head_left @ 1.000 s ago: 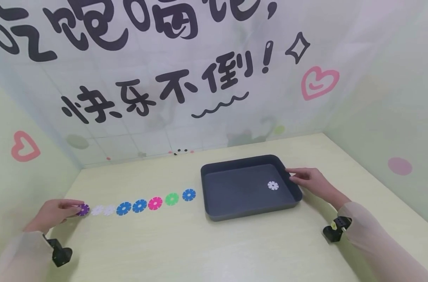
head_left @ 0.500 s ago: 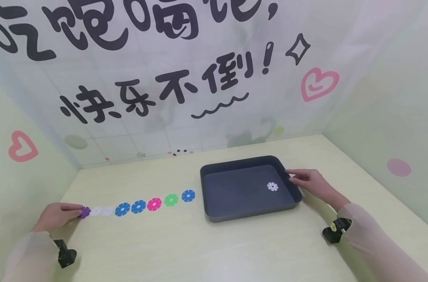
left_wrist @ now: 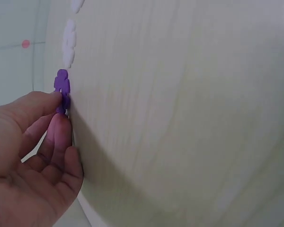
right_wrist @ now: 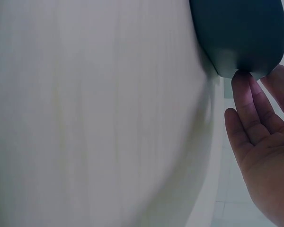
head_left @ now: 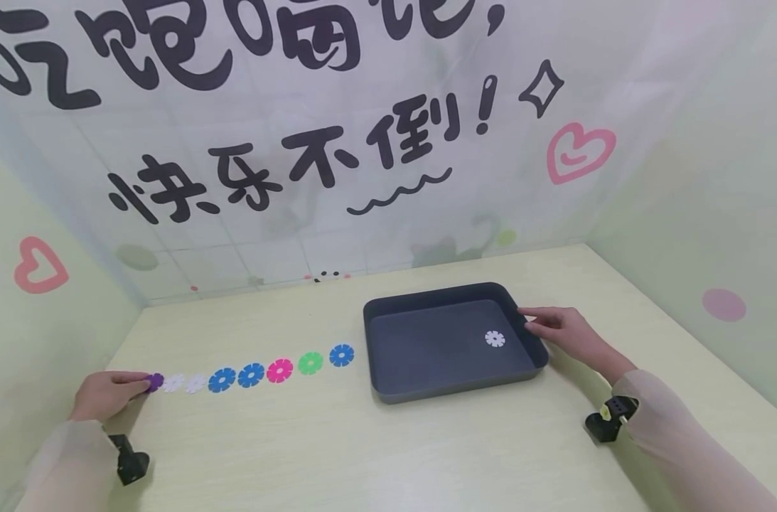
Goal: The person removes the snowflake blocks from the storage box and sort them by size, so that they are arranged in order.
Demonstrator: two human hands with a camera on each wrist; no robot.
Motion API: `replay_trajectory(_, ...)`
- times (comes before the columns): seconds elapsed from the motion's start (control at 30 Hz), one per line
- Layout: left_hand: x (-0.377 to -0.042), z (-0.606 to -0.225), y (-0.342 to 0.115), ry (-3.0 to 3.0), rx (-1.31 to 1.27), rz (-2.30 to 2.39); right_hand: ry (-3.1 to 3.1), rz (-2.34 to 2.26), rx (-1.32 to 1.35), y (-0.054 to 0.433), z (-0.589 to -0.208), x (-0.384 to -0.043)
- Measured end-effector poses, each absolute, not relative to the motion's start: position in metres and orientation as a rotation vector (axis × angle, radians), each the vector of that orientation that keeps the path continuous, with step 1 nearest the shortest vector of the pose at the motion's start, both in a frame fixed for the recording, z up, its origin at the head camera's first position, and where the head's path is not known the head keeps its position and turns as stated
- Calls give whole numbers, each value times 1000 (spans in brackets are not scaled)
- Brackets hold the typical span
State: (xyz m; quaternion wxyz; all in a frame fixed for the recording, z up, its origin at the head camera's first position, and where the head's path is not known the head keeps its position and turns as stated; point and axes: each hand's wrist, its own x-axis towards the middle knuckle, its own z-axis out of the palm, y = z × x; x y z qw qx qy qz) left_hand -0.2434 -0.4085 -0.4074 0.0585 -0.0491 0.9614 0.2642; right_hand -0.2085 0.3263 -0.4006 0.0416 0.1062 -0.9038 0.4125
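A purple snowflake disc [head_left: 155,382] is pinched by my left hand [head_left: 106,395], thumb on one face, at the left end of a row of discs. In the left wrist view the purple disc [left_wrist: 62,90] stands close to the end of a white disc [left_wrist: 69,43]; whether they touch I cannot tell. My right hand [head_left: 570,334] holds the right edge of a dark grey tray [head_left: 452,392]. From the right wrist, fingertips [right_wrist: 243,78] touch the tray's outer wall [right_wrist: 241,38], while another digit reaches its rim. One white disc [head_left: 495,338] lies inside the tray.
Rightward from the purple disc run two white discs, a blue disc [head_left: 222,380], another blue one, a pink disc [head_left: 279,370], a green disc [head_left: 311,363] and a blue disc [head_left: 341,355] near the tray. A printed cloth [head_left: 286,235] hangs behind the table [head_left: 388,455].
My left hand has shifted slightly right with the purple disc, bringing it closer to the nearest white disc. My right hand and the tray stay where they were.
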Motion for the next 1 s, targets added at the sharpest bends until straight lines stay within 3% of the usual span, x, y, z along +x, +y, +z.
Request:
replay_trajectory(0.67, -240, -406, -401, 2935, -184, 906, -2779, 1254, 334, 325, -398, -211)
replay_trajectory(1.0, -270, -397, -356, 3061, 79, 1059, -2778, 1250, 332, 326, -399, -208)
